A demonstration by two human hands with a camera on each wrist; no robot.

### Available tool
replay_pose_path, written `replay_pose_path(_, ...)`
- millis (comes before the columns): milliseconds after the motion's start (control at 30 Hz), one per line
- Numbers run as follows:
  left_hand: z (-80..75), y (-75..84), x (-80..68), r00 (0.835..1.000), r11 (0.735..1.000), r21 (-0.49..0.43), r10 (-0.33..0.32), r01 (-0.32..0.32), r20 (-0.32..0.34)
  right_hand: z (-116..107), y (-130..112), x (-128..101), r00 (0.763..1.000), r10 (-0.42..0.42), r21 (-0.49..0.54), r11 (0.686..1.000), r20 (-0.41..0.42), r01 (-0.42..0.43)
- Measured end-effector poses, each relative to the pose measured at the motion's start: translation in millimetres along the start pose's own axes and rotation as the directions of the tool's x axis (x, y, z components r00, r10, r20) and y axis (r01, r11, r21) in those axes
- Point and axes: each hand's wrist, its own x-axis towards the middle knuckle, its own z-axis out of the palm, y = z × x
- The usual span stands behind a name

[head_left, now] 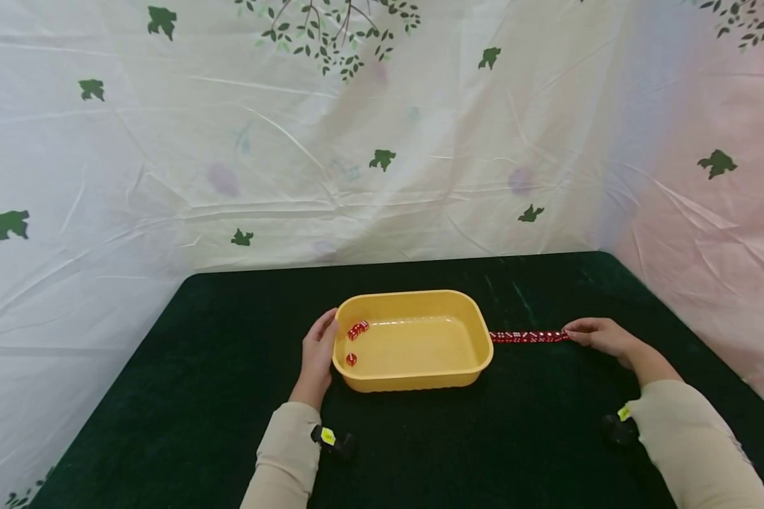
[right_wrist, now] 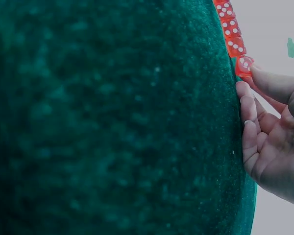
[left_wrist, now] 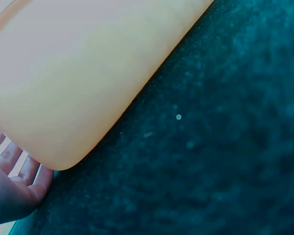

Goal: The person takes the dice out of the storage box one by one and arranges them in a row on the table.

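A table [head_left: 165, 396] is covered in dark green cloth and enclosed by creased white sheets [head_left: 165, 177] (printed with green leaves and branches).

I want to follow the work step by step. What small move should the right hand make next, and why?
Probably the right hand should pinch the end die of the row of red dice and lift it toward the yellow tub. Its fingertips already touch that end, the tub holds a few red dice, and the left hand steadies it.

Soft, even light filled the head view, with faint shadows and no glare. Both wrist views were blurred close up and washed pale at their edges.
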Motion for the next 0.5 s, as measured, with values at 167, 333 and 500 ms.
replay_pose_path(167,-0.2,-0.8,-0.2,1.0,1.0,-0.001,0.003,-0.003,-0.002,2.5,-0.4,0.0,1.0,0.0,-0.004,1.0,-0.012,0.0)
replay_pose_path(333,-0.1,-1.0,0.6,1.0,1.0,0.008,0.001,-0.001,-0.005,3.9,1.0,0.5,1.0,-0.003,0.02,1.0,-0.029,0.003)
replay_pose_path(500,0.2,0.0,0.6,1.0,1.0,0.005,0.005,-0.005,-0.002,4.0,2.0,0.5,1.0,0.002,0.035,0.999,-0.029,-0.001)
